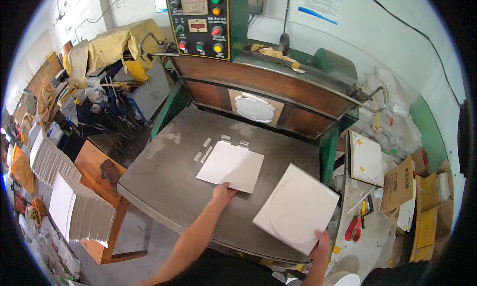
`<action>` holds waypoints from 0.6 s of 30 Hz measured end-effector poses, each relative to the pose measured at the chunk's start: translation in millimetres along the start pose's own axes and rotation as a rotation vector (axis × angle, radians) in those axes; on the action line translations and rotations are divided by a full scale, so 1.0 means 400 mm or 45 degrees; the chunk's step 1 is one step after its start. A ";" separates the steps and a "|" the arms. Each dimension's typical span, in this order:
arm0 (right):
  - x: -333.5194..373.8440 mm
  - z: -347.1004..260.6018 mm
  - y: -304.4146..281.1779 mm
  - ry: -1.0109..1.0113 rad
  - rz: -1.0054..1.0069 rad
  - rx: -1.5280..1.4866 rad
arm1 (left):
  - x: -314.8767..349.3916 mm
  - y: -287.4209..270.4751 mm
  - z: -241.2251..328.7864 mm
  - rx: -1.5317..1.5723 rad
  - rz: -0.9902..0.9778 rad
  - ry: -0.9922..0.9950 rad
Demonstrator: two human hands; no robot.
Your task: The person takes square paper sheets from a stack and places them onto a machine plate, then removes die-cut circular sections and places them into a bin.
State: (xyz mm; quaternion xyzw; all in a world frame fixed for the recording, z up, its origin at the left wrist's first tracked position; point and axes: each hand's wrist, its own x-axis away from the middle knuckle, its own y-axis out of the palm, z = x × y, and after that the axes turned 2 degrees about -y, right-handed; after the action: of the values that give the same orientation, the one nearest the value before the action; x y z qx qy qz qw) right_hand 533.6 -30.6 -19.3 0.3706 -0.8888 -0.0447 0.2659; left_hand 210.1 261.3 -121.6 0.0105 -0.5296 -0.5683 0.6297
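My left hand [223,193] pinches the near edge of a plain white square sheet [232,165], which lies on the grey metal bed [164,176] of a press. Small pale blocks [206,154] stand along the sheet's left and far edges. In my right hand [321,244] is the near right corner of a second white square sheet [298,206]. A faint round cut line shows on that one, and it is tilted above the right side of the bed. The fingers beneath both sheets are partly hidden.
A control panel [198,22] hangs above the press. White oval tooling [254,108] sits on its upright plate. Fanned stacks of white sheets [87,211] rest on a wooden table [107,251] at left. Red-handled scissors [353,229] and cardboard boxes [398,184] are at right.
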 end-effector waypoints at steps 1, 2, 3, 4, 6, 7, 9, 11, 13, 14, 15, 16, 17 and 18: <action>0.054 0.028 -0.048 -0.010 0.029 -0.054 | 0.014 -0.017 0.008 -0.027 -0.046 -0.066; 0.109 0.058 -0.080 -0.025 0.060 -0.112 | 0.048 -0.038 0.022 -0.058 -0.097 -0.132; 0.165 0.082 -0.094 -0.046 0.096 -0.114 | 0.079 -0.027 0.023 -0.094 -0.159 -0.204; 0.215 0.105 -0.092 -0.072 0.143 -0.126 | 0.109 0.011 0.009 -0.447 -0.064 -0.036; 0.288 0.137 -0.066 -0.170 0.289 -0.026 | 0.168 0.053 -0.014 -1.142 0.129 0.343; 0.321 0.149 -0.056 -0.194 0.334 0.045 | 0.152 0.055 -0.028 -1.452 0.129 0.622; 0.368 0.153 -0.031 -0.292 0.307 0.225 | 0.093 0.124 -0.062 -1.974 0.077 1.050; 0.399 0.134 0.023 -0.412 0.295 0.388 | 0.037 0.186 -0.080 -2.349 0.021 1.284; 0.482 0.074 0.084 -0.331 0.309 0.478 | -0.030 0.215 -0.098 -2.656 0.018 1.456; 0.512 0.074 0.093 -0.331 0.335 0.399 | -0.053 0.223 -0.107 -2.672 -0.007 1.406; 0.541 0.080 0.094 -0.330 0.377 0.322 | -0.075 0.232 -0.130 -2.691 -0.055 1.349; 0.570 0.090 0.089 -0.351 0.398 0.186 | -0.089 0.222 -0.141 -2.722 -0.081 1.280; 0.594 0.097 0.091 -0.339 0.442 0.128 | -0.105 0.219 -0.153 -2.718 -0.050 1.289; 0.614 0.084 0.117 -0.316 0.476 0.069 | -0.123 0.204 -0.156 -2.723 -0.002 1.292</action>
State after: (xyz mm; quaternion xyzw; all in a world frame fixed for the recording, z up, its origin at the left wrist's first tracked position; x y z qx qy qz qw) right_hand 343.3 -168.4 72.9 0.1980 -0.9688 -0.0162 0.1480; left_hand 320.2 289.0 -131.2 -0.2970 0.5253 -0.6539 0.4565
